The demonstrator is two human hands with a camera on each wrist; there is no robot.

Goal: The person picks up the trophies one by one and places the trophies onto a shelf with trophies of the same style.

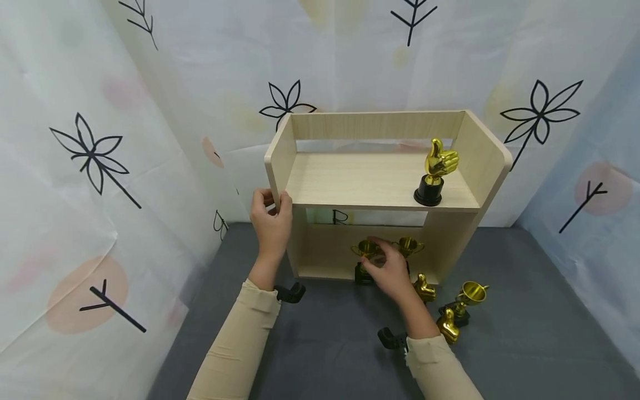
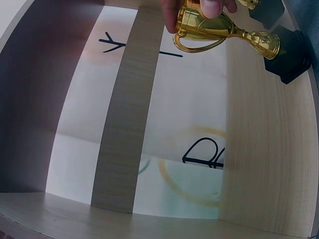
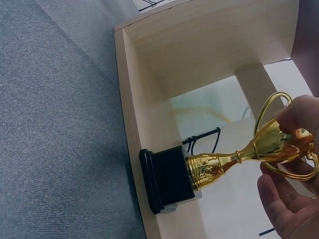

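Observation:
My right hand (image 1: 393,271) pinches the bowl of a gold trophy cup (image 1: 366,249) by its fingers and thumb. In the right wrist view this trophy cup (image 3: 219,167) has two handles, and its black base is at the front edge of the shelf's lower compartment. A second trophy cup (image 1: 408,244) stands to its right, partly behind the hand. My left hand (image 1: 272,225) grips the front edge of the left side panel of a pale wooden shelf (image 1: 350,172). In the left wrist view, fingertips (image 2: 212,7) hold the trophy cup (image 2: 199,30) by its bowl.
On the upper board, at the right, stands a gold thumbs-up trophy (image 1: 434,172) with a black base. Two more thumbs-up trophies (image 1: 424,288) and another trophy cup (image 1: 472,294) are on the grey table (image 1: 540,333), right of the right forearm. Patterned cloth (image 1: 200,83) hangs around.

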